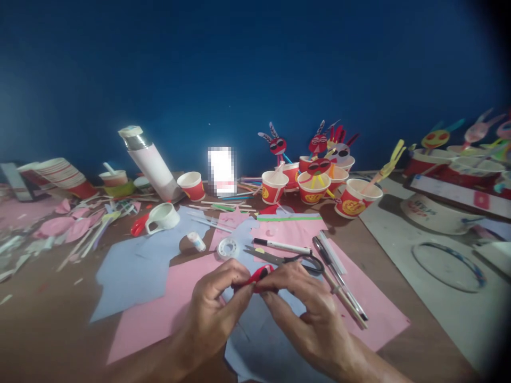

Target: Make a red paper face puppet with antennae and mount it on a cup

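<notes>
Between both hands is a small red paper piece (261,274) with a dark patch on it, partly hidden by the fingers. My left hand (219,298) pinches its left end with thumb and forefinger. The right end is pinched by my right hand (301,306). Just beyond the fingers lie black-handled scissors (313,263), a roll of clear tape (228,248) and a black-capped marker (283,246). Pink paper (159,314) and blue paper (259,346) sheets are spread under the hands. A pen (339,282) lies right of them.
Red paper cups (359,199) holding paper-faced figures stand at the back right. A white thermos (154,167), stacked cups (67,175) and a white mug (163,217) are on the left, near paper scraps and straws. A wire hoop (449,266) lies at the right.
</notes>
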A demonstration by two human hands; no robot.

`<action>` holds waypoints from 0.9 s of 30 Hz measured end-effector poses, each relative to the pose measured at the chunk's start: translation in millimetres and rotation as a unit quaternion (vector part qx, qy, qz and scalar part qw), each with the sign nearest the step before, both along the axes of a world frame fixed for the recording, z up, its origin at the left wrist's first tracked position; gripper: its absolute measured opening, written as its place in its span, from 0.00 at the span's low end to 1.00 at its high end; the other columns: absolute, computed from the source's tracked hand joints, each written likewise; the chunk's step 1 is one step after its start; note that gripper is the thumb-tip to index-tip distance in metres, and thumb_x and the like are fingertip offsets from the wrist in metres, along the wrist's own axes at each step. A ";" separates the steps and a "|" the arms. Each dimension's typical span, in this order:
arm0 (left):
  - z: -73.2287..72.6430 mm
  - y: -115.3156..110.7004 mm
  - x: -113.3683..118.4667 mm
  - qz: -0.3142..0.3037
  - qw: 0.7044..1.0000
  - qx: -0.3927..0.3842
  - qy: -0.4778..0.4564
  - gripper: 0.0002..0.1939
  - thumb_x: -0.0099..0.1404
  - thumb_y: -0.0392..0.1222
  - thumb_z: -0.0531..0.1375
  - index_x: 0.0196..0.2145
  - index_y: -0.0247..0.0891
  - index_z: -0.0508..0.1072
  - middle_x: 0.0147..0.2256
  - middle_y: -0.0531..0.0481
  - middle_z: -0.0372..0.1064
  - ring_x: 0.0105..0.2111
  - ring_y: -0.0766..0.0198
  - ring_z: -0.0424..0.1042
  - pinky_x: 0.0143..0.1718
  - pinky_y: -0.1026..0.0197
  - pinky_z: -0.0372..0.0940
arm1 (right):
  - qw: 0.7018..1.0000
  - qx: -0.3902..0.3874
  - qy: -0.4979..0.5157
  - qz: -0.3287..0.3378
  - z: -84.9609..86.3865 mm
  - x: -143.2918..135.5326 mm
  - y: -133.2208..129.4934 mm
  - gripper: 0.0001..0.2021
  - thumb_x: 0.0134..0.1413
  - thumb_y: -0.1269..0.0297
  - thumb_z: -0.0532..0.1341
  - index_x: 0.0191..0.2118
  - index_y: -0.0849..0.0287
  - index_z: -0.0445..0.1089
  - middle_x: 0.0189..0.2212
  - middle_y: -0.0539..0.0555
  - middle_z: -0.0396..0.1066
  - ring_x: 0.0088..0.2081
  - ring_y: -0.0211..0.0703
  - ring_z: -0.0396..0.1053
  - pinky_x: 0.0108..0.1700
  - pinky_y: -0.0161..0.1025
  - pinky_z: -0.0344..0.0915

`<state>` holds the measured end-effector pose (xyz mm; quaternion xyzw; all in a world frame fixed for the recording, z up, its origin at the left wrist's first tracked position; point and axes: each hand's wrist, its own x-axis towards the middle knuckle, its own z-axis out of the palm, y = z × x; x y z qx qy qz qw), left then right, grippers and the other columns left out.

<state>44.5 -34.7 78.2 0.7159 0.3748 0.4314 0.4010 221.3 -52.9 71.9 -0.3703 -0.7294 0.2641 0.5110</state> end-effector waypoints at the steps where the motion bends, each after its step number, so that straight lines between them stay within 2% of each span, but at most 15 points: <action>1: 0.2 -0.4 -0.5 0.000 1.000 0.004 0.006 0.05 0.64 0.32 0.58 0.32 0.35 0.74 0.30 0.49 0.69 0.32 0.63 0.68 0.35 0.63 0.64 | 1.000 -0.007 -0.002 -0.007 -0.7 -0.9 0.2 0.11 0.56 0.74 0.59 0.41 0.52 0.71 0.32 0.48 0.76 0.33 0.40 0.70 0.37 0.39 0.60; 11: -1.1 -0.6 -3.3 -0.001 0.998 0.054 0.041 0.06 0.63 0.30 0.58 0.31 0.36 0.72 0.30 0.50 0.69 0.33 0.64 0.69 0.37 0.65 0.63 | 0.999 -0.029 0.006 -0.015 -0.1 -3.0 1.6 0.11 0.57 0.74 0.59 0.40 0.51 0.75 0.30 0.48 0.77 0.30 0.41 0.71 0.35 0.39 0.60; 17: -5.6 -0.6 -6.3 -0.021 0.997 0.037 0.061 0.06 0.65 0.30 0.56 0.32 0.37 0.71 0.31 0.51 0.68 0.34 0.65 0.67 0.39 0.64 0.62 | 1.000 -0.019 -0.001 0.002 1.0 -1.2 2.6 0.11 0.54 0.77 0.58 0.37 0.53 0.73 0.30 0.48 0.76 0.31 0.40 0.71 0.36 0.39 0.59; 23: -2.1 1.8 -3.4 -0.005 0.999 0.015 0.041 0.06 0.64 0.30 0.58 0.30 0.35 0.72 0.29 0.50 0.67 0.31 0.65 0.67 0.34 0.65 0.63 | 0.998 -0.044 0.009 0.039 0.5 1.7 1.1 0.09 0.55 0.76 0.56 0.35 0.56 0.69 0.30 0.50 0.73 0.33 0.41 0.69 0.38 0.40 0.61; 27: -0.6 0.3 -3.1 -0.005 0.999 0.012 0.037 0.05 0.63 0.31 0.58 0.32 0.35 0.73 0.30 0.49 0.68 0.31 0.64 0.68 0.34 0.64 0.64 | 0.999 -0.048 0.008 0.024 -0.2 0.6 0.1 0.09 0.55 0.75 0.56 0.38 0.54 0.69 0.31 0.50 0.73 0.34 0.42 0.69 0.38 0.40 0.62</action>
